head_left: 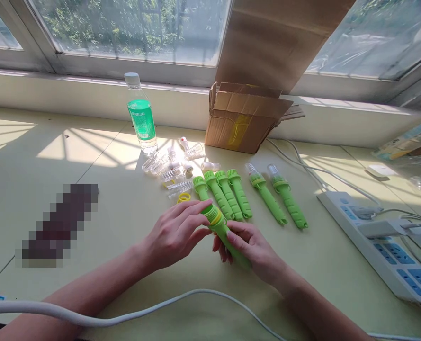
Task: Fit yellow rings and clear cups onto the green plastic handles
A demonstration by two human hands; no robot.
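Observation:
My right hand (251, 248) is wrapped round the shaft of a green plastic handle (221, 229) held just above the table. My left hand (176, 232) pinches the handle's threaded top, where a yellow ring sits. Behind it lie several more green handles (228, 194) side by side, and two finished ones (279, 196) with clear caps. A loose yellow ring (183, 197) rests by my left fingers. Clear plastic caps (171, 168) are scattered further back.
A water bottle with a green label (141, 113) stands near the window sill. An open cardboard box (244, 116) sits at the back. A white power strip (384, 246) lies at the right, a white cable (125, 315) crosses the front edge.

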